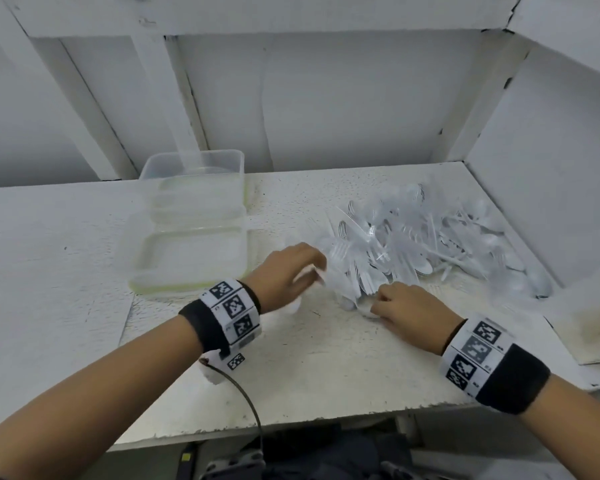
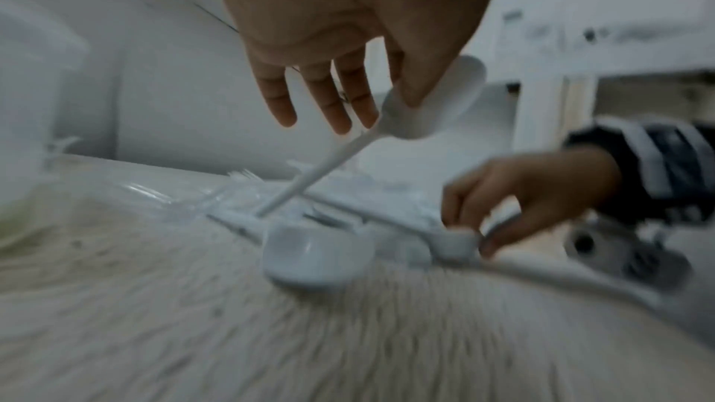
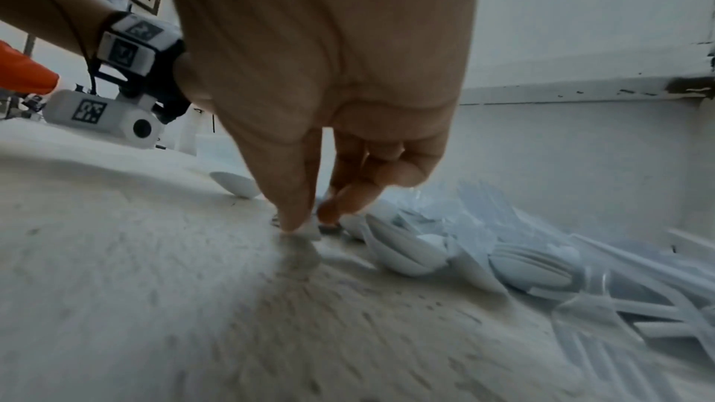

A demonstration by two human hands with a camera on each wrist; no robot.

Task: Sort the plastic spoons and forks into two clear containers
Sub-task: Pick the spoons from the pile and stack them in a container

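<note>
A heap of white and clear plastic spoons and forks [image 1: 416,233] lies on the right of the white shelf. Two clear containers stand to its left, one far [image 1: 193,174] and one near [image 1: 187,261]; both look empty. My left hand [image 1: 310,271] hovers between the near container and the heap. Its thumb pinches a white spoon [image 2: 429,106] by the bowl, handle pointing down, while the other fingers [image 2: 340,109] stay straight. My right hand [image 1: 378,304] is low at the heap's near edge and pinches another white spoon [image 2: 456,243] with thumb and fingertips [image 3: 294,219].
A loose spoon bowl [image 2: 315,256] lies on the shelf between my hands. White walls close the shelf at the back and right [image 1: 551,202]. The shelf's chipped front edge [image 1: 291,424] is near my forearms. Bare shelf surface [image 1: 49,258] stretches left of the containers.
</note>
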